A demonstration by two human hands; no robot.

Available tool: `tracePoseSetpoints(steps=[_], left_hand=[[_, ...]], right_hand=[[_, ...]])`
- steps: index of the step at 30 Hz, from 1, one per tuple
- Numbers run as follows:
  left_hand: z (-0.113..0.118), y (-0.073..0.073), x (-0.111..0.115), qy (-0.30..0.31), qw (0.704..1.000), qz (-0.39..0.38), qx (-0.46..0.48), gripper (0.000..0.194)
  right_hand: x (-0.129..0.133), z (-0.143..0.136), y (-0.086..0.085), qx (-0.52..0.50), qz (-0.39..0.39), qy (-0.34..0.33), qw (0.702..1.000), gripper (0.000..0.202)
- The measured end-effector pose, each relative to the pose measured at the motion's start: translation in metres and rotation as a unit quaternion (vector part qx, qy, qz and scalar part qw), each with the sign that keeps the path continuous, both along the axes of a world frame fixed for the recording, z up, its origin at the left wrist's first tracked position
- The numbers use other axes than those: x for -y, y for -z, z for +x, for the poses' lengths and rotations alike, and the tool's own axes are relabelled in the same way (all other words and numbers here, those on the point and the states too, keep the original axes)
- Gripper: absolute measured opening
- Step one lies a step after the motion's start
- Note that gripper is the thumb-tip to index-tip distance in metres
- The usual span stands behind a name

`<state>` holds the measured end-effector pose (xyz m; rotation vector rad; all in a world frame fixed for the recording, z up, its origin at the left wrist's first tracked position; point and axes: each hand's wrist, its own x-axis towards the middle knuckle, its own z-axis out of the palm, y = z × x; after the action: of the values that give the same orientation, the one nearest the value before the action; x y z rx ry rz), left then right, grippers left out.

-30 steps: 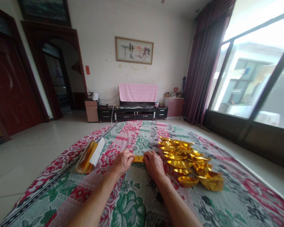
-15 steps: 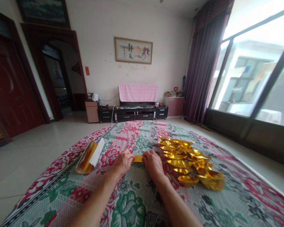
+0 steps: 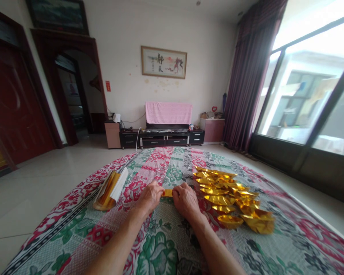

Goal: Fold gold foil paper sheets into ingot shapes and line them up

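A small strip of gold foil paper point(image 3: 168, 193) stretches between my two hands at the middle of the table. My left hand point(image 3: 151, 196) pinches its left end, and my right hand point(image 3: 185, 198) has its fingers closed on the right end. Right of my right hand lie several folded gold foil boat shapes point(image 3: 230, 221), grouped in overlapping rows. Off to the left rests a curled stack of gold and white paper sheets point(image 3: 111, 191).
A floral cloth point(image 3: 157, 252) covers the round table. Beyond it stand a low black cabinet point(image 3: 164, 142) and a screen under a pink cloth point(image 3: 169, 113). A purple curtain point(image 3: 242, 84) hangs beside large windows at the right.
The whole view has shifted slightly. Both hands keep their hold on the gold strip, with hardly any movement.
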<state>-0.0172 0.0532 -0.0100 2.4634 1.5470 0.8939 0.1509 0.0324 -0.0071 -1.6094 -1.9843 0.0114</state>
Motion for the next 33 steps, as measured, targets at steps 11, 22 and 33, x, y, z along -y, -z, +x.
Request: tracePoseSetpoints(steps=[11, 22, 33], left_hand=[[0.0015, -0.0033, 0.0027, -0.010, 1.000, -0.011, 0.001, 0.027], [0.0010, -0.0041, 0.0043, -0.011, 1.000, -0.017, 0.022, 0.026], [-0.0031, -0.0009, 0.0058, -0.042, 0.999, -0.005, -0.008, 0.024]], right_hand=[[-0.0003, -0.0011, 0.0006, 0.014, -0.007, 0.013, 1.000, 0.021], [-0.0017, 0.0020, -0.0068, -0.001, -0.032, -0.007, 0.999, 0.021], [-0.0025, 0.0049, -0.0008, -0.002, -0.010, 0.029, 1.000, 0.017]])
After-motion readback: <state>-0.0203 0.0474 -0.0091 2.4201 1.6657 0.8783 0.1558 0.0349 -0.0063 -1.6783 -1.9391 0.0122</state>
